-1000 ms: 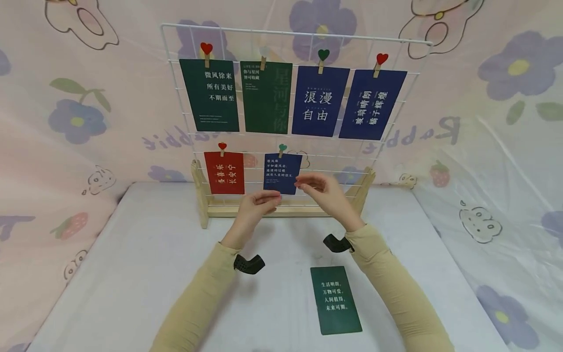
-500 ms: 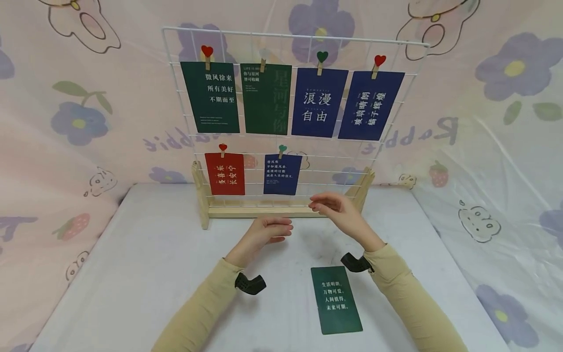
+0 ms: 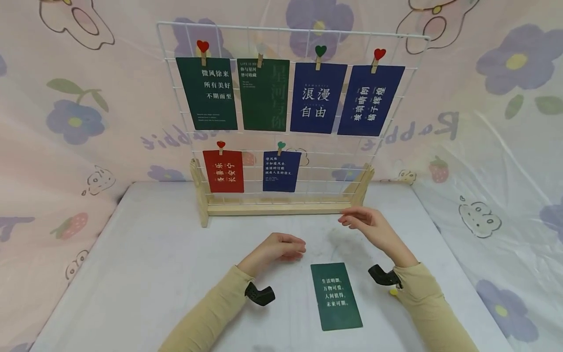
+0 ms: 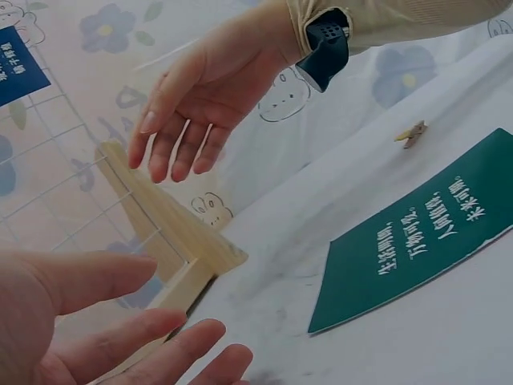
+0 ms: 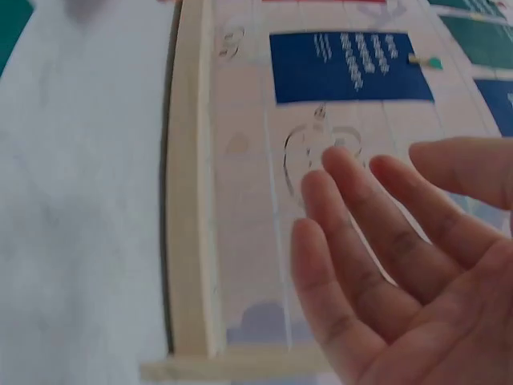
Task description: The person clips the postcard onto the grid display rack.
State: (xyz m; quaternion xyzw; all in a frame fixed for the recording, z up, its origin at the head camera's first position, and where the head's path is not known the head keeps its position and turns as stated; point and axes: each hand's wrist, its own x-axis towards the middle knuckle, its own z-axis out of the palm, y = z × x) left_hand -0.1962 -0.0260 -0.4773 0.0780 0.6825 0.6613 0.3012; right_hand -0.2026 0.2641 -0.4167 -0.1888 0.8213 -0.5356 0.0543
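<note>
My left hand (image 3: 277, 250) hovers over the table left of a dark green card (image 3: 336, 297) with white writing, its fingers relaxed and holding nothing. Farther right, my right hand (image 3: 369, 226) hangs in front of the rack's right foot, fingers loosely extended, palm bare in the right wrist view. On the white wire rack (image 3: 338, 188), a small blue card (image 3: 282, 171) hangs from a teal heart clip (image 3: 281, 145). To its left a red card (image 3: 223, 171) hangs from a red heart clip (image 3: 221, 145). A yellow clip (image 4: 412, 134) lies on the table beyond the green card, partly hidden by the right wrist in the head view.
Across the rack's upper row hang two green cards, one of them the left card (image 3: 206, 94), and two blue cards, one of them the right card (image 3: 371, 100). A wooden base (image 3: 272, 209) holds the rack on the white table (image 3: 149, 274). Patterned cloth (image 3: 497, 161) surrounds it.
Both hands have come away from the small blue card, which stays clipped to the rack. They have moved down toward the table and to the right.
</note>
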